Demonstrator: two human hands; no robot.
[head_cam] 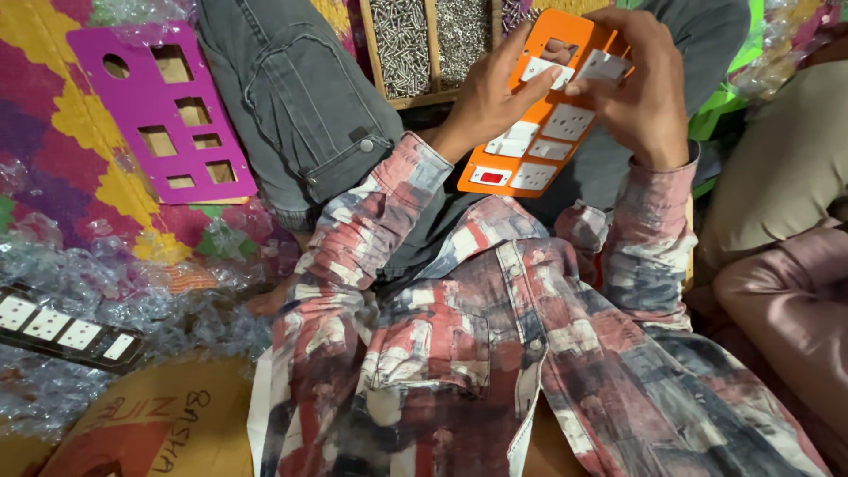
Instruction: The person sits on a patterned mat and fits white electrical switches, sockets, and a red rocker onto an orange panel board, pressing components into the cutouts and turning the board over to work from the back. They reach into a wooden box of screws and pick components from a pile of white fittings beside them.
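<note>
Left hand point(486, 93) grips orange switch plate point(530, 132) over the lap. Right hand point(640, 84) pinches white switch module point(603, 64) at the plate's upper cutout. Purple plate point(163, 110) lies on the floor mat.

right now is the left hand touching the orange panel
Touching. The head view shows the left hand gripping the orange panel from its left edge, thumb pressed on a white switch piece at the top.
</note>
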